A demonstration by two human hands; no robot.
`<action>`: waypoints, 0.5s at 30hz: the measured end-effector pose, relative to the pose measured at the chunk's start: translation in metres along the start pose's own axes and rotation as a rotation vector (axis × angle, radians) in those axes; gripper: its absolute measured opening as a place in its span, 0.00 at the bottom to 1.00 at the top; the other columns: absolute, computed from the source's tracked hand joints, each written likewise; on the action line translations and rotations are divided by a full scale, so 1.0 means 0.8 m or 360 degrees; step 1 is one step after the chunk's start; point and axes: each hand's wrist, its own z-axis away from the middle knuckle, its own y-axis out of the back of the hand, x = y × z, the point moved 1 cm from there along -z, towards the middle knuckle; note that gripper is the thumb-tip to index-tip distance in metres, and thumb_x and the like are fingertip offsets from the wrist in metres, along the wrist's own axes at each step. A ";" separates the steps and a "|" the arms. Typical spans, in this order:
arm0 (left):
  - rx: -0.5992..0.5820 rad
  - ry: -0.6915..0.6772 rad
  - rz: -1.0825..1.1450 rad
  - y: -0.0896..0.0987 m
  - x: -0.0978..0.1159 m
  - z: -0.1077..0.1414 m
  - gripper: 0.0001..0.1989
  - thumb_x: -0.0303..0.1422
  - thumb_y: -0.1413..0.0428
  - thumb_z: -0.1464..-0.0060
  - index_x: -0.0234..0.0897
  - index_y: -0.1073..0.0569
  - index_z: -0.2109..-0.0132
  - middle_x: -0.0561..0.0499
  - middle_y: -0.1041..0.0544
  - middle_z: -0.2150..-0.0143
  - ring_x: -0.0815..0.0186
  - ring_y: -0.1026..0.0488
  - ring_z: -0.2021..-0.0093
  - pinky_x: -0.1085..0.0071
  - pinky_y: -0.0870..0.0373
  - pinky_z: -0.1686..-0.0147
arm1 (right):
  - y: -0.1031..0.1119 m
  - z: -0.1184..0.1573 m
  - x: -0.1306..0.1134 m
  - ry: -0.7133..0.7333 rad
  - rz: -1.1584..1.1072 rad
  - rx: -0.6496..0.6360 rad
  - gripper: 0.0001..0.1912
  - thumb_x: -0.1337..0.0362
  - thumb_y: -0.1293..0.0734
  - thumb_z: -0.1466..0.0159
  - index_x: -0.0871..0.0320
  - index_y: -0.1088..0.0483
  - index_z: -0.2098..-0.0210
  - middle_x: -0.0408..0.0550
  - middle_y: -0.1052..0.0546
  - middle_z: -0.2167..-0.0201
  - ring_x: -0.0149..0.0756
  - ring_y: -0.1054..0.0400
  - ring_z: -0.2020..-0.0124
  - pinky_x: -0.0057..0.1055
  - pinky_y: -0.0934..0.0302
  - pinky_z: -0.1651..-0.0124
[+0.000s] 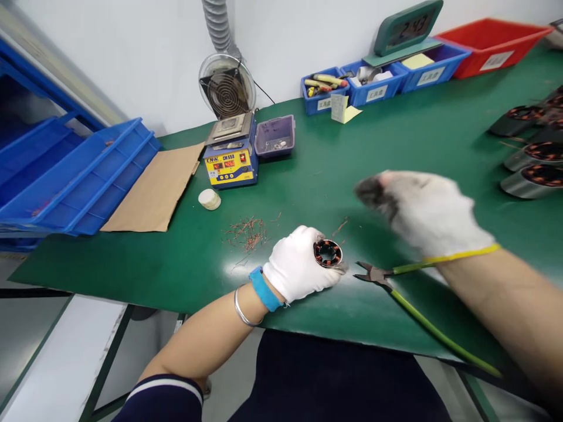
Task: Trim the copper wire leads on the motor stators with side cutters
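Note:
My left hand, in a white glove with grey fingertips, is wrapped round a motor stator. This is a short metal ring with copper windings inside, and its open end faces up. My right hand, gloved in white with a yellow cuff, hangs over the table to the right. Motion smears its dark fingertips, so I cannot make out whether they hold anything. Diagonal cutters with green handles lie below that hand, jaws spread towards the stator. Loose copper wire clippings lie left of my left hand.
A yellow-blue solder pot stands at the back beside a purple tray and a small round white container. Blue bins and a red bin line the wall. More stators stand at right; cardboard lies left.

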 end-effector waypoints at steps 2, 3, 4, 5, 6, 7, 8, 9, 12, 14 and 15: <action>-0.0042 -0.0012 0.0034 -0.004 -0.002 -0.003 0.24 0.47 0.33 0.54 0.40 0.25 0.53 0.47 0.21 0.54 0.53 0.21 0.54 0.60 0.23 0.53 | 0.023 -0.008 0.005 -0.0078 0.0047 0.0159 0.17 0.56 0.40 0.34 0.60 0.24 0.60 0.58 0.18 0.61 0.43 0.23 0.62 0.45 0.30 0.53; -0.0038 -0.0001 0.0071 -0.005 -0.003 -0.004 0.25 0.46 0.33 0.53 0.40 0.26 0.50 0.46 0.21 0.52 0.53 0.22 0.52 0.59 0.23 0.51 | 0.029 -0.008 0.009 -0.0072 0.0120 0.0165 0.16 0.54 0.36 0.37 0.59 0.24 0.62 0.57 0.18 0.63 0.45 0.24 0.63 0.49 0.30 0.52; -0.0028 0.0020 0.0118 -0.005 -0.004 -0.006 0.27 0.46 0.33 0.52 0.41 0.27 0.48 0.46 0.21 0.50 0.53 0.22 0.50 0.59 0.24 0.50 | 0.030 -0.006 0.014 0.0021 0.0227 0.0110 0.15 0.52 0.32 0.41 0.58 0.23 0.64 0.56 0.18 0.64 0.47 0.24 0.63 0.53 0.31 0.51; -0.0022 0.0057 0.0165 -0.004 -0.004 -0.008 0.27 0.44 0.33 0.52 0.40 0.27 0.47 0.46 0.22 0.49 0.53 0.22 0.49 0.60 0.24 0.49 | 0.028 -0.002 0.019 0.0231 0.0358 0.0008 0.16 0.51 0.29 0.45 0.56 0.23 0.64 0.55 0.18 0.63 0.50 0.24 0.62 0.55 0.32 0.51; -0.0028 0.0104 0.0207 -0.002 -0.004 -0.009 0.27 0.43 0.32 0.52 0.40 0.28 0.47 0.46 0.21 0.49 0.54 0.22 0.49 0.61 0.24 0.49 | 0.021 0.003 0.024 0.0552 0.0501 -0.0112 0.18 0.49 0.28 0.46 0.55 0.22 0.63 0.55 0.18 0.61 0.53 0.24 0.59 0.57 0.32 0.49; -0.0045 0.0150 0.0245 0.001 -0.004 -0.010 0.26 0.41 0.32 0.53 0.40 0.28 0.48 0.47 0.21 0.49 0.55 0.22 0.50 0.62 0.24 0.50 | 0.012 0.010 0.028 0.0946 0.0645 -0.0220 0.19 0.49 0.28 0.46 0.54 0.22 0.61 0.54 0.18 0.58 0.56 0.25 0.54 0.59 0.33 0.47; -0.0072 0.0181 0.0273 0.004 -0.005 -0.011 0.25 0.38 0.32 0.54 0.40 0.29 0.49 0.47 0.21 0.51 0.57 0.21 0.52 0.63 0.24 0.51 | 0.002 0.016 0.033 0.1340 0.0775 -0.0291 0.20 0.49 0.29 0.44 0.54 0.22 0.58 0.55 0.19 0.55 0.58 0.27 0.48 0.60 0.35 0.43; -0.0094 0.0195 0.0289 0.008 -0.005 -0.012 0.24 0.36 0.32 0.54 0.40 0.29 0.51 0.48 0.20 0.52 0.58 0.21 0.53 0.65 0.24 0.52 | -0.007 0.022 0.037 0.1665 0.0882 -0.0309 0.19 0.51 0.30 0.42 0.55 0.22 0.57 0.55 0.19 0.54 0.59 0.29 0.44 0.61 0.38 0.40; -0.0153 0.0104 0.0267 0.019 -0.010 -0.016 0.21 0.35 0.33 0.52 0.40 0.29 0.52 0.49 0.20 0.53 0.59 0.21 0.55 0.67 0.25 0.55 | -0.026 0.027 0.047 0.2072 0.1116 -0.0223 0.14 0.58 0.34 0.36 0.58 0.23 0.56 0.56 0.19 0.57 0.57 0.30 0.45 0.61 0.41 0.38; -0.0200 -0.0013 0.0218 0.026 -0.015 -0.018 0.19 0.39 0.34 0.49 0.40 0.28 0.53 0.50 0.20 0.55 0.59 0.21 0.55 0.67 0.26 0.56 | -0.030 0.024 0.050 0.2128 0.1165 -0.0210 0.13 0.59 0.36 0.34 0.58 0.23 0.57 0.56 0.19 0.58 0.53 0.28 0.47 0.57 0.39 0.41; -0.0221 -0.0057 0.0191 0.029 -0.017 -0.019 0.18 0.42 0.34 0.48 0.40 0.27 0.55 0.50 0.19 0.56 0.59 0.21 0.55 0.67 0.26 0.57 | -0.030 0.022 0.050 0.2139 0.1168 -0.0212 0.13 0.59 0.37 0.33 0.58 0.23 0.57 0.56 0.19 0.58 0.52 0.28 0.48 0.56 0.38 0.41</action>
